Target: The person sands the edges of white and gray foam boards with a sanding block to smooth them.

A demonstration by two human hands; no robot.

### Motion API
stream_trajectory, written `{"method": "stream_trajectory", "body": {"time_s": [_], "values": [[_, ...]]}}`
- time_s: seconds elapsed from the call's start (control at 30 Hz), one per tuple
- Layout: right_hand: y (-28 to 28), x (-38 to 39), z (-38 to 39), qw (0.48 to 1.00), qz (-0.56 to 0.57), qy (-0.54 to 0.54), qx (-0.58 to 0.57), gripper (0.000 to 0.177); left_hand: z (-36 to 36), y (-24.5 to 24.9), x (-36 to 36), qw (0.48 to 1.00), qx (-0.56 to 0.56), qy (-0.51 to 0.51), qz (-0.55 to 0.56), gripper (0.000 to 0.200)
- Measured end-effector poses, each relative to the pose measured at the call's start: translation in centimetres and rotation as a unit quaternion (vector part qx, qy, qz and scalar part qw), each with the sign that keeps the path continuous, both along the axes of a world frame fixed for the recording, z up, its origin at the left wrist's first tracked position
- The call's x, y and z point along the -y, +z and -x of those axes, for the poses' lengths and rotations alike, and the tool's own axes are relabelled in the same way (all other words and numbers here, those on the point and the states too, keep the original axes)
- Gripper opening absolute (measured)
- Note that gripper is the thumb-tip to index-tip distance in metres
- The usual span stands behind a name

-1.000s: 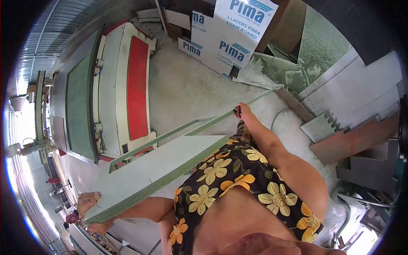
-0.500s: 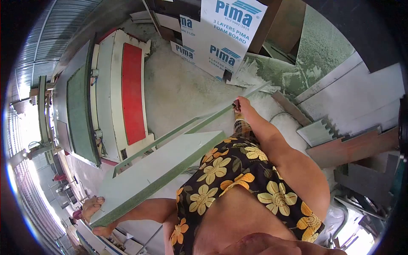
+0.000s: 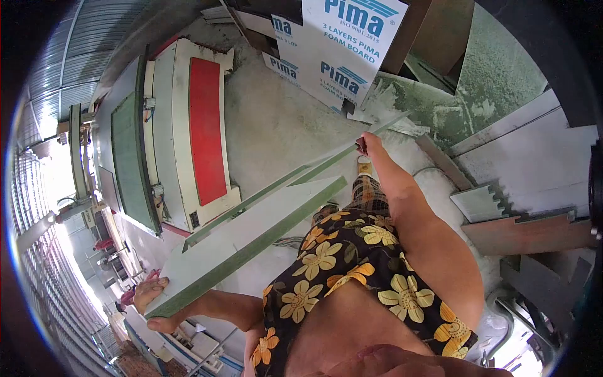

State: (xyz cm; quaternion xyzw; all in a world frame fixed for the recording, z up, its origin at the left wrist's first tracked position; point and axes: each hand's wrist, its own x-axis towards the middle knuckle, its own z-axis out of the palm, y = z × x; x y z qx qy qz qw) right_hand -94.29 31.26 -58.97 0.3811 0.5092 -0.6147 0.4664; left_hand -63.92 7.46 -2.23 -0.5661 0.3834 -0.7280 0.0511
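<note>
My left hand (image 3: 152,303) is closed round the lower left end of a thick pale board (image 3: 242,248) with green edges, fingers on top and thumb beneath. The board is tilted across my front. Along its far side runs a long, narrow green-edged panel (image 3: 298,172), with dark gaps between the two. My right hand (image 3: 370,144) is closed on this long panel near its far part, and a small dark patch shows at the grip. Beyond that hand the panel's thin tip reaches on to the upper right.
A white machine with a red panel (image 3: 207,132) stands left. Printed foam board sheets (image 3: 352,56) lean at the back. Dusty green boards (image 3: 496,75) and notched offcuts (image 3: 480,204) lie on the right. My foot (image 3: 364,166) is on the dusty concrete floor (image 3: 270,119).
Both hands and the boards sit slightly farther right in view, and the surroundings have shifted right too. My grip on the boards looks unchanged. A sandalled foot shows more clearly.
</note>
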Motion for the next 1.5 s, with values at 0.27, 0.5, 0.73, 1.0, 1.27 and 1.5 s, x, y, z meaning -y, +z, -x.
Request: {"method": "stream_trajectory", "body": {"time_s": [0.27, 0.5, 0.73, 1.0, 1.27, 1.5], "values": [[0.5, 0.0, 1.8, 0.998, -0.019, 0.022, 0.053, 0.014, 1.6, 0.7, -2.1, 0.894, -0.173, -0.391, -0.138, 0.02], [-2.4, -1.4, 2.3, 1.0, 0.0, 0.004, 0.014, 0.015, -4.9, -1.6, -6.9, 0.791, -0.284, -0.396, -0.371, 0.021], [-7.6, -0.8, 1.5, 0.998, -0.02, 0.037, 0.039, 0.018, -14.4, -2.6, -17.0, 0.647, -0.42, -0.061, -0.633, 0.024], [-9.5, -2.3, -1.3, 0.992, -0.066, -0.065, 0.083, 0.019, -20.8, -3.2, -21.4, 0.437, -0.475, 0.192, -0.739, 0.028], [-3.6, -5.1, -3.0, 0.967, -0.067, -0.243, -0.023, 0.019, -28.3, -10.5, -18.6, 0.331, -0.478, 0.204, -0.788, 0.033], [-0.9, -11.3, -2.8, 0.94, -0.131, -0.276, -0.153, 0.027, -11.6, -6.5, -12.4, 0.347, -0.499, 0.161, -0.778, 0.035]]}}
